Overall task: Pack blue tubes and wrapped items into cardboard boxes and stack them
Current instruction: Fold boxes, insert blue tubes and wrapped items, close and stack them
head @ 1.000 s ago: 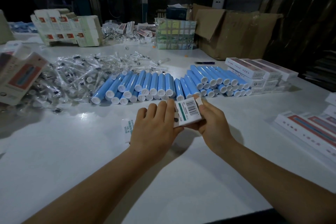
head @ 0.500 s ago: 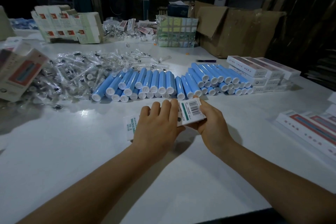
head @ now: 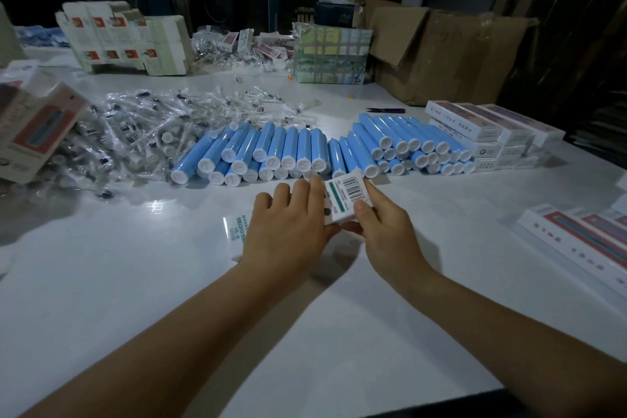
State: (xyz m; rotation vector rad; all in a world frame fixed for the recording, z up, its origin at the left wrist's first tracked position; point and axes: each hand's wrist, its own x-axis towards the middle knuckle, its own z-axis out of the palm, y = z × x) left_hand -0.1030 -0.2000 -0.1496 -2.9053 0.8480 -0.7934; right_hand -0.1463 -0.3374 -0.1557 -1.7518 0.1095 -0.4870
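A small white box (head: 346,195) with a barcode and a green stripe sits at the table's middle, held between both hands. My left hand (head: 288,231) lies over its left part with fingers curved round it. My right hand (head: 383,224) pinches its right end between thumb and fingers. Just beyond lies a row of several blue tubes (head: 305,149) with white caps. A heap of clear-wrapped items (head: 149,125) spreads at the left. Packed white boxes (head: 488,132) are stacked at the right.
Flat box blanks (head: 34,125) lean at the far left, and more stand at the back (head: 125,41). A large brown carton (head: 448,51) is at the back right. Other white boxes (head: 583,241) lie at the right edge. A dark pen (head: 385,110) lies behind the tubes.
The box has been lowered slightly and tilted flatter between my hands. My right thumb now lies on its top face.
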